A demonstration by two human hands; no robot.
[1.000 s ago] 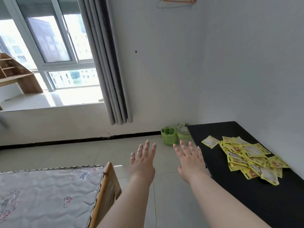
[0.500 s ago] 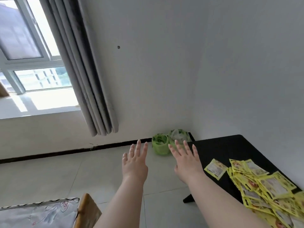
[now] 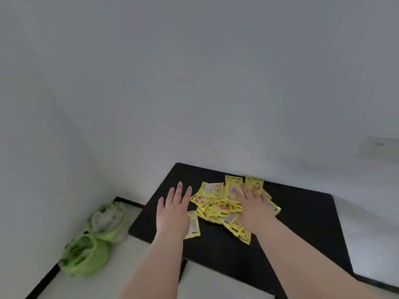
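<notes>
A heap of several small yellow sachets (image 3: 218, 205) lies on a low black table (image 3: 302, 214) that stands against a white wall. My left hand (image 3: 173, 209) is stretched out flat over the table at the left edge of the heap, fingers straight, and it covers part of one loose sachet (image 3: 193, 225). My right hand (image 3: 253, 203) is spread flat over the right side of the heap, fingers straight. Whether either palm touches the sachets I cannot tell. Neither hand holds anything.
Two green plastic bags (image 3: 95, 240) with something inside sit on the pale tiled floor in the room's corner, left of the table. A wall socket plate (image 3: 377, 147) is at the right. White walls close in behind the table and on the left.
The view has swung right and down: window, curtain and mattress are gone from sight. Both hands have come from over the floor to over the table and the sachets.
</notes>
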